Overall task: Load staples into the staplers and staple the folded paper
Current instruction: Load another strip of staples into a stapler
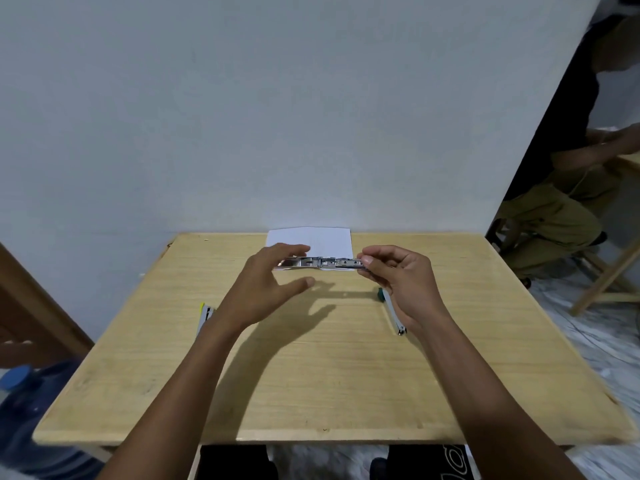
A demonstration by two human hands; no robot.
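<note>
A silver stapler point(320, 263), swung open into one long flat strip, hangs level above the far half of the table point(329, 375), running from left to right between the two hands. The right hand point(405, 285) pinches its right end, thumb on the near side and the curled fingers wrapped behind, so that end is hidden inside the grip. The left hand point(263, 289) is spread and relaxed at the strip's left end, with the forefinger reaching over the top of the metal and the thumb stretched out below it, apart from the strip; whether the fingertips actually touch the metal cannot be told. Just behind the strip, a folded white paper point(311, 240) lies flat at the table's far edge against the pale wall point(242, 116), and the stapler's middle overlaps its near edge in this view. A yellow stapler point(205, 315) lies near the left side of the table, partly hidden by the left forearm. A green stapler point(382, 294) lies on the right, its metal arm running toward the camera under the right wrist. A blue water jug point(24, 403) stands on the floor at lower left, and another person point(554, 209) sits off to the right beyond the wall's edge.
</note>
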